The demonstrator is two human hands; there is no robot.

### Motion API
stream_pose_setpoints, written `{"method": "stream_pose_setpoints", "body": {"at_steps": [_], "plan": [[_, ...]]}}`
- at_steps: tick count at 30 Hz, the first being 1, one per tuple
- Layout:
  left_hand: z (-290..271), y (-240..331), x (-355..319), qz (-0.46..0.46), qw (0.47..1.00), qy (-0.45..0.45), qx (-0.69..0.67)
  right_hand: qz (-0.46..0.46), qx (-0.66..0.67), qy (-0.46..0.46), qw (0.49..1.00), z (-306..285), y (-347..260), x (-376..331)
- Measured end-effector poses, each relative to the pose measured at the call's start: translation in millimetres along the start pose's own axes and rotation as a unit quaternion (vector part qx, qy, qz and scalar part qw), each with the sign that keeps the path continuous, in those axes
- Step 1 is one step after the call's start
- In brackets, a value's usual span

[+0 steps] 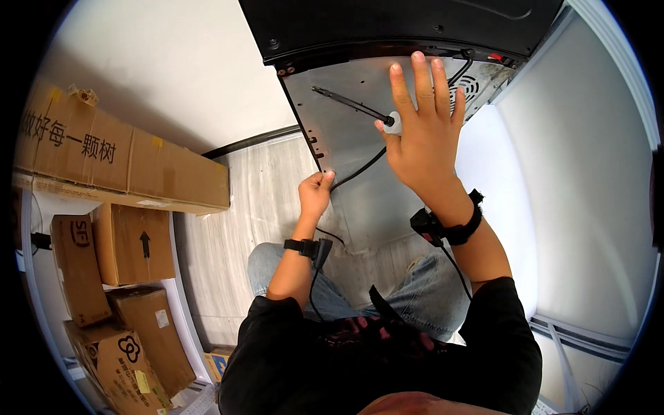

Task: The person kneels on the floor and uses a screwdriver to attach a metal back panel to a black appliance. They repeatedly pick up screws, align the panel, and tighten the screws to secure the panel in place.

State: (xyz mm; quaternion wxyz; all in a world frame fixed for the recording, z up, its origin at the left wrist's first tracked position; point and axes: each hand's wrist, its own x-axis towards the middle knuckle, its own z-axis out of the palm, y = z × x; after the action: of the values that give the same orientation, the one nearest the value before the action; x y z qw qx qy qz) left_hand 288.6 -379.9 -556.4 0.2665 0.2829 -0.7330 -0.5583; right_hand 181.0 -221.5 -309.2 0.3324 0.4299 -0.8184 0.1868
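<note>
My right hand [429, 131] lies with fingers spread over the silvery metal panel [346, 131] of a black appliance [401, 28]. Beside its thumb a thin black rod [349, 102], like a screwdriver shaft, points to the upper left. A white round piece [393, 123] sits at the rod's near end, partly behind the thumb. Closed in a pinch, my left hand [316, 197] grips the panel's left edge. A black cable [363, 167] runs from under my right hand to the left fingers. Both wrists wear black straps with small devices.
Long cardboard boxes [124, 149] lie at the left, above a white shelf [185, 297] holding several brown cartons [142, 245]. A white curved wall [595, 180] stands close on the right. Grey wood-look floor [242, 180] shows between the shelf and my knees.
</note>
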Motion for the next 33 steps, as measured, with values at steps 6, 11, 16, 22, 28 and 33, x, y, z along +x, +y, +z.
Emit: {"method": "stream_pose_setpoints", "body": {"at_steps": [6, 11, 16, 22, 28, 33], "plan": [[1.4, -9.4, -15.9, 0.003, 0.999, -0.025, -0.025, 0.0, 0.004, 0.014, 1.0, -2.3, -1.3, -0.9], [2.4, 1.3, -17.4, 0.009, 0.999, -0.015, -0.036, 0.004, 0.005, 0.018, 1.0, -0.7, -0.7, -1.5], [-1.4, -9.5, -7.0, 0.017, 1.0, -0.025, -0.004, 0.007, 0.006, 0.029, 1.0, 1.3, -2.4, -0.1], [-2.7, 1.5, -7.1, 0.031, 0.999, -0.014, -0.014, 0.004, 0.002, 0.044, 0.999, 4.5, -2.0, -0.3], [-1.2, -1.0, -2.4, 0.042, 0.999, 0.002, -0.03, -0.003, 0.0, 0.051, 0.999, 5.3, -1.3, 0.0], [-3.6, -5.9, 2.5, 0.041, 0.999, -0.007, -0.022, -0.002, -0.001, 0.048, 0.999, 6.2, -1.9, -0.3]]}}
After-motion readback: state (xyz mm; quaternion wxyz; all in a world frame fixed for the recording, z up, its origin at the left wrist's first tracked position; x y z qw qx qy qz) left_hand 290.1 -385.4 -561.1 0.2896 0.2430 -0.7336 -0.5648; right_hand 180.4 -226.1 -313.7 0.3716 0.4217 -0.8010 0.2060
